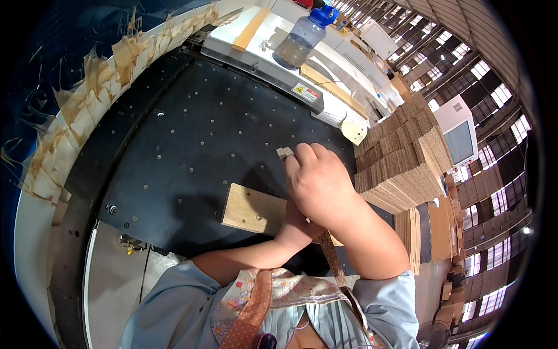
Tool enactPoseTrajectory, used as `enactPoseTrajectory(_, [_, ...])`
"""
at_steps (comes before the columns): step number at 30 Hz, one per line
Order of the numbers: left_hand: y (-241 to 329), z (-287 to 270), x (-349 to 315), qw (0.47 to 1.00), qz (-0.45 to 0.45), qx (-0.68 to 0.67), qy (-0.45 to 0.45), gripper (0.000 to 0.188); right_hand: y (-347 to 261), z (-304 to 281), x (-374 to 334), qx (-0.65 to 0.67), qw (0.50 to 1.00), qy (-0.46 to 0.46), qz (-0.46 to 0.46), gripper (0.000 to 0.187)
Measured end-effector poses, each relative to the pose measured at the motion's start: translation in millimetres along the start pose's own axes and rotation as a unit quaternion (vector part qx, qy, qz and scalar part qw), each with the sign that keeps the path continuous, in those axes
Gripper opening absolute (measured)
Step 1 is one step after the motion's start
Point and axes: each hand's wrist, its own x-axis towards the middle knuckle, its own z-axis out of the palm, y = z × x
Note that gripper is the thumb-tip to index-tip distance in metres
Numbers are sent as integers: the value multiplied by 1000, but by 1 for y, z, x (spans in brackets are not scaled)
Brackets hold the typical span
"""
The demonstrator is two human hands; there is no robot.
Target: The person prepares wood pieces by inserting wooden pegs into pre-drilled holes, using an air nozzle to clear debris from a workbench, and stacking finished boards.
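My right hand (321, 183) is closed in a fist over a narrow strip of speckled brown chipboard (329, 256). One end of the strip pokes out past the knuckles, and the other runs back toward my apron. Beneath the right wrist lies my left hand (297, 225), crossed under it; its fingers are hidden. A pale wooden block (249, 210) with dark holes rests on the black table (192, 136), beside the left hand and partly covered by it.
To the right rises a tall stack of chipboard pieces (401, 154). A water bottle (299, 41) with a blue lid stands on the white machine housing (273, 58) at the back. Torn brown tape (96, 99) hangs along the left edge. A monitor (459, 139) is beyond the stack.
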Motion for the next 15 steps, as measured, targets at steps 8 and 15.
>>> enactPoseTrajectory(8, [1, -8, -2, 999, -15, 1, -37, 88, 15, 1, -2, 57, 994, 10, -92, 15])
enactPoseTrajectory(15, [18, -12, 3, 878, -226, -419, -50, 84, 2, 1, -22, 269, 940, 4, -208, 13])
